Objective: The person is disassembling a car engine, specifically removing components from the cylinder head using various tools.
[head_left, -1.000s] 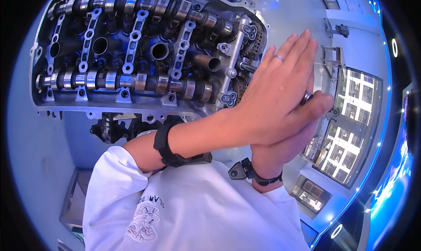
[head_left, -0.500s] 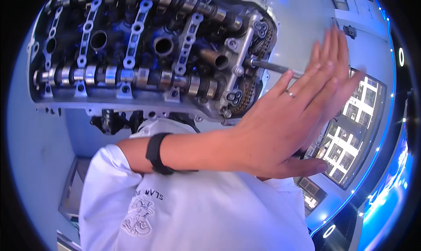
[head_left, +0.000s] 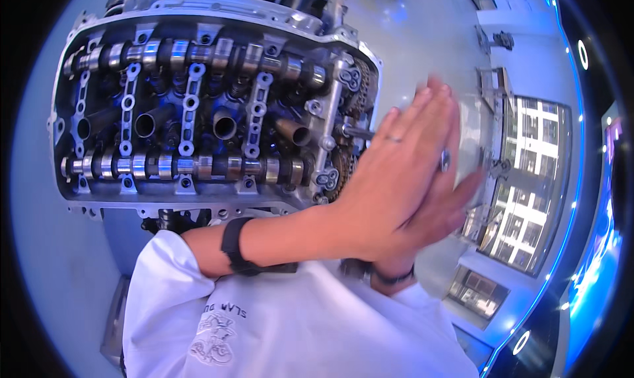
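My left hand [head_left: 396, 186] is held flat with its fingers stretched out, a ring on one finger and a black band [head_left: 234, 246] on the wrist. My right hand [head_left: 456, 199] lies palm to palm behind it, mostly hidden and blurred, with a dark band [head_left: 394, 279] at its wrist. Neither hand holds anything. Both hover just right of an engine cylinder head [head_left: 198, 107], near its timing chain end [head_left: 343, 160]. The head's cover is off, showing two camshafts [head_left: 178, 166] and spark plug tubes.
A white sleeve and shirt [head_left: 277, 325] fill the lower middle. A clear plastic piece on a stand [head_left: 489, 133] sits right of the hands. Beyond it lies a gridded floor panel [head_left: 528, 180]. The pale floor spreads around the engine stand.
My left hand has slid over the right between frames: palms together, then the left sweeping across and hiding the right, now pressed together again with fingers blurred.
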The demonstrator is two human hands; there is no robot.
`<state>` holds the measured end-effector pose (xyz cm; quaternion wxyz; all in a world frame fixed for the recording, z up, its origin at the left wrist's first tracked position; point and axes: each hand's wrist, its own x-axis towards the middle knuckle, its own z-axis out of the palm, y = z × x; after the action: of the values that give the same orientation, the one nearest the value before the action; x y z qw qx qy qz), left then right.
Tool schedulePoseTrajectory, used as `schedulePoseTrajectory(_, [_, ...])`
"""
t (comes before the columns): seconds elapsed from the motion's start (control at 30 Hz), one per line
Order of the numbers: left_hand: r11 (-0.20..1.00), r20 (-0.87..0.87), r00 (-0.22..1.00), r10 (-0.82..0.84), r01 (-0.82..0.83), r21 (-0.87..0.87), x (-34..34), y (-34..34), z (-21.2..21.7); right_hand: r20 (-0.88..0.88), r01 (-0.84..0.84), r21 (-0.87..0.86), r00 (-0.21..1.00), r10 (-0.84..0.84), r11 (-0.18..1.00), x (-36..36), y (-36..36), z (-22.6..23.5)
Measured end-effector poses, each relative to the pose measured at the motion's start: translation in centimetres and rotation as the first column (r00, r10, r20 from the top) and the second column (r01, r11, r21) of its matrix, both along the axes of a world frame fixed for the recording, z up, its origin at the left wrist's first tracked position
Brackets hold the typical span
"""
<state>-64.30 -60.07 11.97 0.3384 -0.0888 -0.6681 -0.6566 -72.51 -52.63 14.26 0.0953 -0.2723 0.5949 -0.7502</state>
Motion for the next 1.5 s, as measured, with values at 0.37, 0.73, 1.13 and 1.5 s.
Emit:
schedulePoseTrajectory(0.37, [0.993,0.064,0.992,-0.107,0.11,-0.048,0.9,-0.3,0.5,0.109,-0.078,-0.229,0.988,0.105,0.97,1.2,-0.6,2.0])
schedulePoseTrajectory(0.73, [0.998,0.05,0.998,-0.026,0.03,-0.064,0.8,0.0,0.5,0.01,0.097,0.015,0.995,-0.097,0.995,-0.6,-1.8,3.0])
schedulePoseTrajectory(1.13, [0.991,-0.055,0.993,0.106,-0.111,-0.08,-0.6,0.5,0.2,0.006,0.077,0.054,0.997,-0.077,0.996,-2.5,-0.3,0.2])
schedulePoseTrajectory(1.5, [0.993,-0.098,0.989,0.114,-0.113,0.023,-0.1,0.6,0.3,0.071,0.063,-0.004,0.996,-0.063,0.998,0.7,-1.7,2.1])
